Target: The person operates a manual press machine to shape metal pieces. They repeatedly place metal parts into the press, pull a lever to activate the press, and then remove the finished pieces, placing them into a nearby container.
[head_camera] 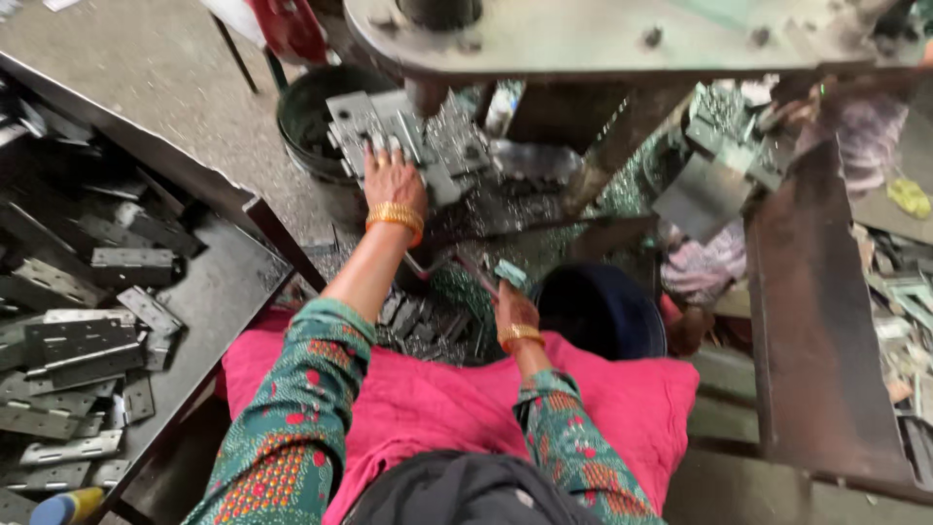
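Hinge plates (pixel 408 131): 1 stack under left hand (pixel 392 180).

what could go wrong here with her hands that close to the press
1. The left hand lies flat on the metal plates right under the press head; if it came down, fingers could be crushed.
2. Both hands are bare, and the plates and scraps have cut edges, so cuts seem likely.
3. The right hand works low among the scraps, partly hidden, so a snag could go unseen.
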